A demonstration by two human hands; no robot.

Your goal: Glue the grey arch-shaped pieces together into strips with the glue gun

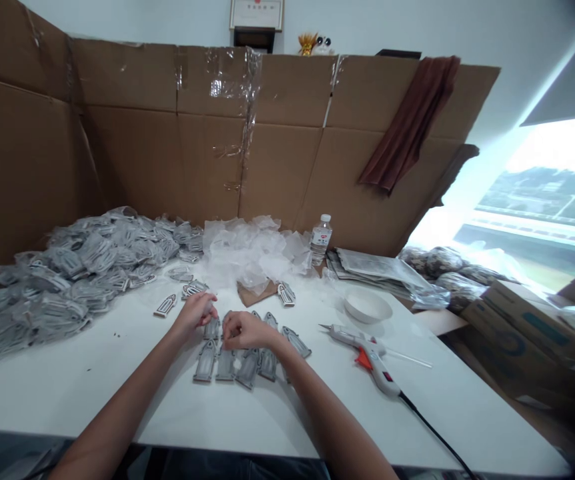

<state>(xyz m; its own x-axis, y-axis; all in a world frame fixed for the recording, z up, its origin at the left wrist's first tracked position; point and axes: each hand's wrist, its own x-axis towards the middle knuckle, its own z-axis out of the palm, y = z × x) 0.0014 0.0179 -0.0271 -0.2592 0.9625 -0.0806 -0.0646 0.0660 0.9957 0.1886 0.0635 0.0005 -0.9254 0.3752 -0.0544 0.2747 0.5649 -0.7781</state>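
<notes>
Several grey arch-shaped flat pieces (pixel 227 363) lie in a row on the white table (pixel 117 373) in front of me. My left hand (pixel 195 312) is curled at the row's far left end, its fingers pinched on one grey piece. My right hand (pixel 242 330) rests over the middle of the row with fingers bent together on something I cannot make out. More single pieces lie apart, one to the left (pixel 165 305) and one behind (pixel 286 294).
A big heap of bagged grey pieces (pixel 67 267) fills the left. Crumpled clear bags (pixel 252 247) and a water bottle (pixel 320 239) stand at the back. A white bowl (pixel 367 307) and a glue gun (pixel 372 357) with cord lie to the right. Cardboard walls (pixel 167 133) surround the table.
</notes>
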